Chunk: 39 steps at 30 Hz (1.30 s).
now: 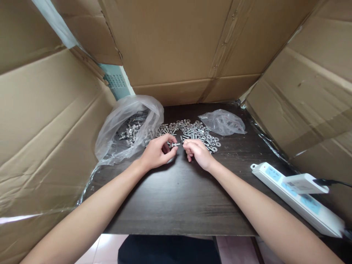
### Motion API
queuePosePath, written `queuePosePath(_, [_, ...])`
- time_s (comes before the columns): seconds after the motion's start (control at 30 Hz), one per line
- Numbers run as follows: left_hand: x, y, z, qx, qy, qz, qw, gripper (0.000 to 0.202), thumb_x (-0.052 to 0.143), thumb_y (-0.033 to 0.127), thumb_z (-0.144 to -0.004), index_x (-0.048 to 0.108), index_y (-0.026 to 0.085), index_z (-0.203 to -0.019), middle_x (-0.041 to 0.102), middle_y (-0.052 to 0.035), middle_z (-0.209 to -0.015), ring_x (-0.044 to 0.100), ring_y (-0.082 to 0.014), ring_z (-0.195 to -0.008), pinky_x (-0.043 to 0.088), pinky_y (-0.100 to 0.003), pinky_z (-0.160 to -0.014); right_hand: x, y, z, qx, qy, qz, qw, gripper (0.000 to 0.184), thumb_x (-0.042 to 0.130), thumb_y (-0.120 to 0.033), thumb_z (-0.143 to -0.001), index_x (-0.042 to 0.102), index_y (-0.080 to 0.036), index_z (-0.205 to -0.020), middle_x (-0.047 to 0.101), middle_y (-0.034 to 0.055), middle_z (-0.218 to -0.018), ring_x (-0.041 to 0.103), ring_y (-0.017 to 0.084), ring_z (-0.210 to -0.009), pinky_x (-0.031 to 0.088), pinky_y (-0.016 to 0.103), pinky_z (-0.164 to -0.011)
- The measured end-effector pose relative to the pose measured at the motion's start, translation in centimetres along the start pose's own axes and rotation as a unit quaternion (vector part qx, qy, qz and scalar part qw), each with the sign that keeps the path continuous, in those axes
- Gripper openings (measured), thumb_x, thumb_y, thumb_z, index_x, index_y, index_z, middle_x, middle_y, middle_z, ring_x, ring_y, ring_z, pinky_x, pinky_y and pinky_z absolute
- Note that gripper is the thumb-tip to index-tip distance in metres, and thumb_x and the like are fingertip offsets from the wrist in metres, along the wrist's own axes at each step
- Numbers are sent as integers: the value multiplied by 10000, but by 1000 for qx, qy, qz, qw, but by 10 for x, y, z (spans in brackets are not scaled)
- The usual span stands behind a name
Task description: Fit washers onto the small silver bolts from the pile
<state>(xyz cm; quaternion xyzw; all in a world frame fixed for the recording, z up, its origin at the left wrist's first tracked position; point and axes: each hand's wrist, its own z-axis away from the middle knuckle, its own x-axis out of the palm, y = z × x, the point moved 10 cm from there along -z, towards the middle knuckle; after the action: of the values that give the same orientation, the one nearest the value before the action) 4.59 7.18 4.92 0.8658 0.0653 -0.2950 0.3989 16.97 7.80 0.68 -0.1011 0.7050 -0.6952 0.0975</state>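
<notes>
A small metal bolt [176,144] is pinched between the thumb and fingers of my left hand [157,151], lying roughly level with its end pointing right. A ring-like part sits around its shank; whether it is a nut or a washer I cannot tell. Just to the right, my right hand [198,152] is closed, thumb against fingers, a short gap from the bolt's end. Whatever its fingertips hold is too small to make out. Behind both hands spreads a loose pile of bolts, nuts and washers [194,130].
At the left, an open plastic bag [107,134] contains metal fasteners. A second clear bag [224,123] lies at the back right. A white power strip [291,198] with a plugged-in adapter [305,183] runs along the right. Cardboard walls [176,47] enclose the dark table [176,201].
</notes>
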Motion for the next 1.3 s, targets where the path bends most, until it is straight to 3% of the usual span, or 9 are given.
queuePosePath(0.17, [0, 7, 0, 20, -1, 20, 1000, 136, 676, 212, -879, 635, 178, -1004, 639, 37, -725, 605, -96, -556, 494, -202, -585, -1, -1, 2, -15, 4, 24, 1000, 254, 583, -449, -820, 533, -210, -751, 377, -59, -580, 378, 127, -455, 372, 243, -379])
queuePosePath(0.43, [5, 7, 0, 30, -19, 17, 999, 115, 659, 208, -888, 650, 178, -998, 680, -1, -848, 608, -93, -584, 494, -211, -595, 5, -7, 3, -55, -28, 104, 993, 313, 600, -468, -905, 621, -172, -804, 528, -16, -674, 441, 115, -513, 331, 247, -482])
queuePosePath(0.93, [6, 4, 1, 15, -26, 11, 999, 144, 666, 230, -895, 667, 181, -1030, 710, -10, -893, 616, -92, -579, 492, -211, -592, 4, -5, 2, -55, -23, 126, 990, 327, 536, -454, -934, 594, -187, -754, 436, -30, -618, 430, 141, -554, 347, 267, -550])
queuePosePath(1.3, [5, 2, 1, 7, -20, 11, 1000, 138, 666, 220, -861, 636, 184, -992, 694, 9, -834, 623, -99, -577, 493, -209, -574, 6, -5, 4, -66, -24, 162, 984, 381, 519, -498, -975, 584, -185, -767, 476, -19, -639, 436, 141, -568, 328, 260, -535])
